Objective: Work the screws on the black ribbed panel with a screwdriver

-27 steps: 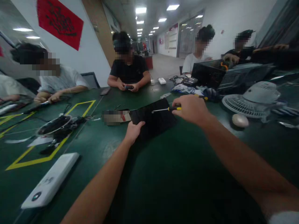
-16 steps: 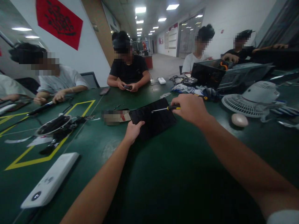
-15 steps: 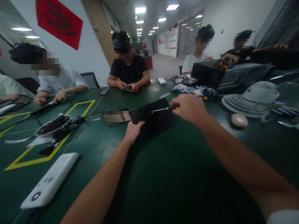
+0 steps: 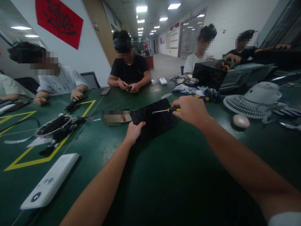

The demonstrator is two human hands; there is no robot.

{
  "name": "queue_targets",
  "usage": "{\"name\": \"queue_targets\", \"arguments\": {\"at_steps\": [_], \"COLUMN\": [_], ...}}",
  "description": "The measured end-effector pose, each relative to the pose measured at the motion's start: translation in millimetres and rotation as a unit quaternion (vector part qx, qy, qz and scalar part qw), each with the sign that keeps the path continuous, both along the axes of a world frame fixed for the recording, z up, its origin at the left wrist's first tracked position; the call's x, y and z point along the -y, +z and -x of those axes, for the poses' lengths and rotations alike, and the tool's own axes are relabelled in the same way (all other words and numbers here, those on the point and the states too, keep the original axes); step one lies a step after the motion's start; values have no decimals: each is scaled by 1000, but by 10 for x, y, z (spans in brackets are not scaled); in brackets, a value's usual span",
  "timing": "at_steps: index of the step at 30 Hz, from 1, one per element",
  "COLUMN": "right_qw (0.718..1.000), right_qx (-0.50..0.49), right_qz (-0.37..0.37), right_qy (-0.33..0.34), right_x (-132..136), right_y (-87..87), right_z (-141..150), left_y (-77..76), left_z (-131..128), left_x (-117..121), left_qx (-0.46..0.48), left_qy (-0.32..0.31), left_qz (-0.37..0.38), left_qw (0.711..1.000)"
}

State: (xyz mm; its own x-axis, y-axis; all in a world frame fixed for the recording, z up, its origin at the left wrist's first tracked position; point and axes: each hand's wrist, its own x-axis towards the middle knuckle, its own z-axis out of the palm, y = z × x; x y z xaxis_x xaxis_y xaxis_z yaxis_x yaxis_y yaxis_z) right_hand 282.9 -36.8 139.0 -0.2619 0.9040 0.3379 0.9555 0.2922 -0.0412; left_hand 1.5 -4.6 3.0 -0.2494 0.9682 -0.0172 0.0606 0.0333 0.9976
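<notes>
A flat, dark rectangular panel point(image 4: 156, 124) is held tilted above the green table; its exact kind is too dark to make out. My left hand point(image 4: 134, 131) grips the panel's left edge, thumb on top and the other fingers hidden beneath. In my right hand point(image 4: 191, 110) is a screwdriver point(image 4: 174, 109) with a black and yellow handle, the fingers wrapped round it. The screwdriver's metal shaft points left across the panel, its tip over the upper middle of the surface. Whether the tip touches the panel I cannot tell.
Behind the panel lies a partly blurred box point(image 4: 117, 118). A white power bank-like device point(image 4: 50, 182) lies front left, near a cluttered hoop point(image 4: 54, 125). A white fan point(image 4: 254, 99), a pale mouse point(image 4: 241, 121) and gloves point(image 4: 195, 91) lie right. Several people sit around the table point(image 4: 164, 182).
My hands, the panel and the screwdriver stay almost in place. At the left, a co-worker's hand has shifted right with a dark long-handled thing.
</notes>
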Motion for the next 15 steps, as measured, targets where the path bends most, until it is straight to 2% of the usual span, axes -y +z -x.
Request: {"name": "queue_targets", "arguments": {"at_steps": [15], "right_qw": [995], "right_qx": [12], "right_qz": [94], "right_qy": [-36], "right_x": [72], "right_y": [73], "right_z": [46], "left_y": [-9], "left_z": [17], "left_x": [2], "left_qx": [-10], "left_qy": [4], "left_qz": [-8], "left_qw": [1000]}}
